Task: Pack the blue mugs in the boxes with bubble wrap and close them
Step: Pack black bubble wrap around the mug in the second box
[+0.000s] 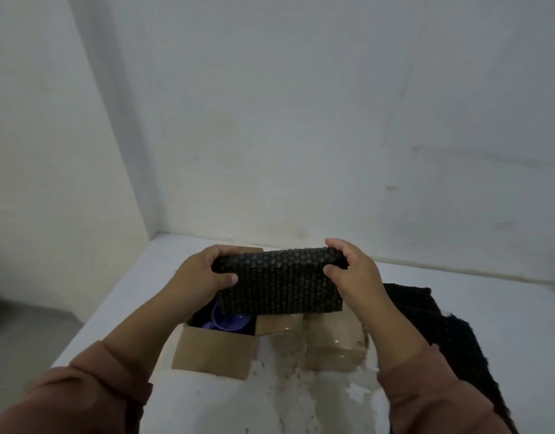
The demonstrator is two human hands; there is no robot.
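Both hands are holding one flat sheet of black bubble wrap (279,285). The left hand (201,274) pinches its left end, with the thumb in front and the fingers curled over the top edge. The right hand (356,270) grips the right end the same way. On my screen I see the sheet held up in the air, flat between them, above the boxes.

Just under its left part sits an open brown cardboard box (213,352), and a shiny blue mug (229,319) is inside it (I can only see part of the mug). Right beside it, on its right, is a closed brown cardboard box with clear tape (335,343). Further right lies a pile of more black bubble wrap (451,336). All of it rests on a white table (129,305). Brown sleeves (82,399) cover the arms.
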